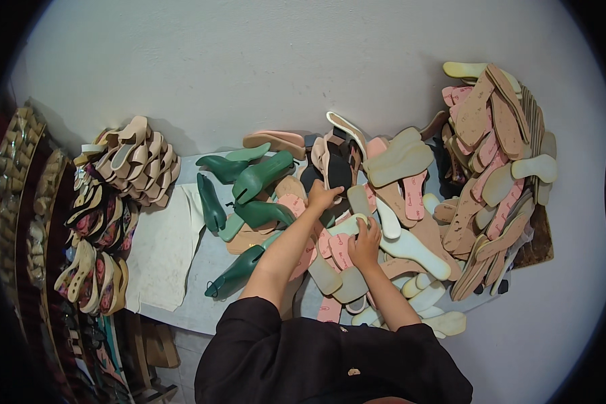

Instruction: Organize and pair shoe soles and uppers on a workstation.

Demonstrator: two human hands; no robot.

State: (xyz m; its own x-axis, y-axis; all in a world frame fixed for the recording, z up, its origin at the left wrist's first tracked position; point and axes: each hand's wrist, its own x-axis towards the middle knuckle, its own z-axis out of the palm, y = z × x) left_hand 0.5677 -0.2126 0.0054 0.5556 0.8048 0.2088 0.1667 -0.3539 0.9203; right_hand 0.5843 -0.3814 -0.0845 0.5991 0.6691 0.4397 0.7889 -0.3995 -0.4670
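My left hand (324,196) reaches to the middle of the table, its fingers closed at the lower end of a pinkish-beige sandal (337,170) with a black patch at its heel end. More dark-heeled footwear (310,176) lies beside it. My right hand (365,245) rests over the pile, fingers apart, next to a pale cream insole (345,225). Just left of it lie pink printed insoles (339,250). Several green shoe lasts (262,176) lie left of my left hand. What sits under my right palm is hidden.
A tall heap of tan, pink and cream insoles (491,128) stands at the right. Stacked beige sandals (138,161) and floral-patterned ones (104,215) sit at the left, beside a white sheet (161,249). Shelves with wrapped items (20,161) line the far left; a wall (249,67) rises behind.
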